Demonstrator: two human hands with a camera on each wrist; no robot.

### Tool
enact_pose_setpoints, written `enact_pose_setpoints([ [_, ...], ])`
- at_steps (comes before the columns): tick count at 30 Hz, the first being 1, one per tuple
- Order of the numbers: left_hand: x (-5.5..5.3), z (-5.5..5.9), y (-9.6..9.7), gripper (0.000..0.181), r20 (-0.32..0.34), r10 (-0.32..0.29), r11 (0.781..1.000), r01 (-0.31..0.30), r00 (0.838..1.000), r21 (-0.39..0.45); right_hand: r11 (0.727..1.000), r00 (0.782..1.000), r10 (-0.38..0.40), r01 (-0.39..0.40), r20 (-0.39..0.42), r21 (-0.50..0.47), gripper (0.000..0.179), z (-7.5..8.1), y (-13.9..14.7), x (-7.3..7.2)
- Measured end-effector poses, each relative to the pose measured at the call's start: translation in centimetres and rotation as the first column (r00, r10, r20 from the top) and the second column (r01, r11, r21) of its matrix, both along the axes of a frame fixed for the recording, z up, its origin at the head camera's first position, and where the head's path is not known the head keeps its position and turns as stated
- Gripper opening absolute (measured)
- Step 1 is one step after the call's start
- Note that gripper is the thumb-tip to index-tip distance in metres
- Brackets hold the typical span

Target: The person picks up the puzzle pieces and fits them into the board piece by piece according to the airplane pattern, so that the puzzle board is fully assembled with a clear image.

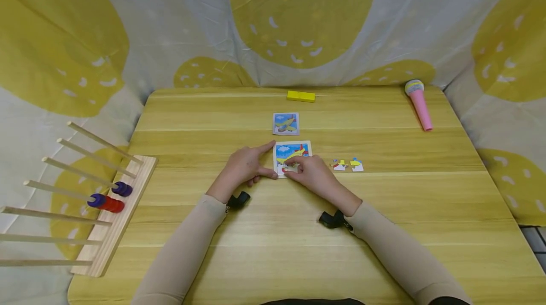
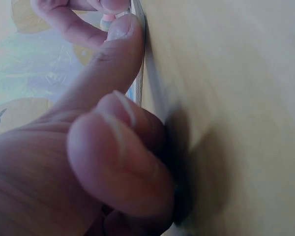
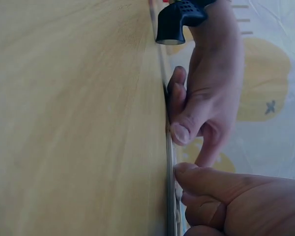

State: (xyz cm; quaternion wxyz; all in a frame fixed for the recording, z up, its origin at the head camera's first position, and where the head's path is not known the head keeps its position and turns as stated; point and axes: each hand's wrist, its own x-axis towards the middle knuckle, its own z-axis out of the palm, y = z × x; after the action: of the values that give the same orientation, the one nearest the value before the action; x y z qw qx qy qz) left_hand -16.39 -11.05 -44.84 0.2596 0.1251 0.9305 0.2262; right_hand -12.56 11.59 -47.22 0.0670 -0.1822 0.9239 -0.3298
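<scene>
A jigsaw puzzle board (image 1: 281, 148) with a yellow airplane picture lies flat on the table. At its left edge my left hand (image 1: 244, 165) touches it, index finger by the upper corner and thumb by the lower one. My right hand (image 1: 317, 177) is over the board's lower right part, thumb and curled index finger around a puzzle piece (image 1: 293, 168) that they largely cover. In the right wrist view the right thumb (image 3: 211, 184) is low against the board. Two loose puzzle pieces (image 1: 340, 165) lie to the right of the board.
Behind the board lies a matching airplane picture card (image 1: 286, 124), then a yellow block (image 1: 300, 96). A pink toy microphone (image 1: 420, 106) lies at the back right. On the left stands a wooden peg rack (image 1: 128, 196) with purple and red rings.
</scene>
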Motion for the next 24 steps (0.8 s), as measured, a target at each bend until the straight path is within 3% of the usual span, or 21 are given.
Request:
enact_pose_setpoints([
  [16,0.0,0.0,-0.1,0.106,-0.029,-0.023,1.000,0.022,0.999,-0.014,0.998,0.998,0.026,-0.022,-0.051,0.065,0.021,0.3,-0.8,-0.2],
  [20,0.0,0.0,-0.1,0.106,-0.026,-0.023,1.000,0.023,0.999,-0.011,1.000,1.000,-0.019,0.019,-0.001,0.010,0.024,0.3,-0.4,-0.2],
  [24,-0.1,0.0,-0.1,0.106,-0.002,-0.006,1.000,0.006,1.000,-0.004,0.987,0.993,-0.096,0.103,0.066,-0.120,0.028,0.8,1.1,-0.3],
])
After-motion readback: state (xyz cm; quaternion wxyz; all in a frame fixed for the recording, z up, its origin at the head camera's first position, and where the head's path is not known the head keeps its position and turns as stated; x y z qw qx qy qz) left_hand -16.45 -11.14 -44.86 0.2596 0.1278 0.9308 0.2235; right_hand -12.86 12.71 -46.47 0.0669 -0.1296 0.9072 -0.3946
